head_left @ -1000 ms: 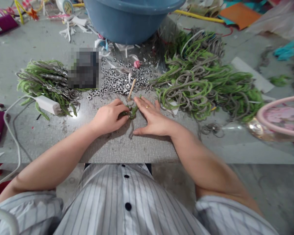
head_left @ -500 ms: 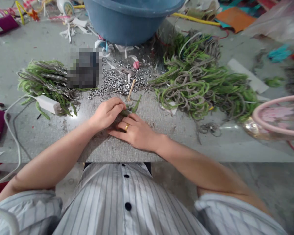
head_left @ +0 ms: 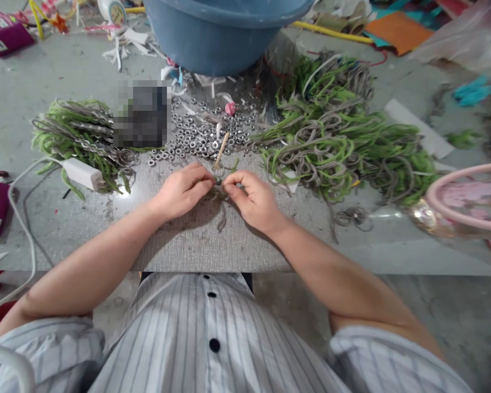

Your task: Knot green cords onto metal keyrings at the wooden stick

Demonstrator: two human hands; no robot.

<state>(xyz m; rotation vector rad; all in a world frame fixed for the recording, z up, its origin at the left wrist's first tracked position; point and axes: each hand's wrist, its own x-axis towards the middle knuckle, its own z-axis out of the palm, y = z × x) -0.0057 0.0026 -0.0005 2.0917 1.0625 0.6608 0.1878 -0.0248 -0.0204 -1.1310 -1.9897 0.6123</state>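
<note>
My left hand (head_left: pixel 185 191) and my right hand (head_left: pixel 254 201) meet over the middle of the table's front part, fingertips almost touching. Both are closed in a pinch on a short green-and-grey cord (head_left: pixel 221 222). One grey end hangs toward me below the fingers, and a green tip shows behind them; the middle of the cord is largely hidden. Just beyond the fingertips lies a thin wooden stick (head_left: pixel 221 150). Many small metal nuts (head_left: pixel 192 136) are scattered behind it.
Green and grey cords (head_left: pixel 343 136) are heaped at right; a cord bundle with metal chains (head_left: pixel 77 128) lies left beside a white adapter (head_left: pixel 82 173). A blue basin (head_left: pixel 225 43) stands at the back. A pink-rimmed clear object (head_left: pixel 470 199) sits at the right.
My right hand has turned from lying flat with fingers stretched to a pinch beside the left fingertips. The cord's grey end now shows below. My left hand has barely moved.
</note>
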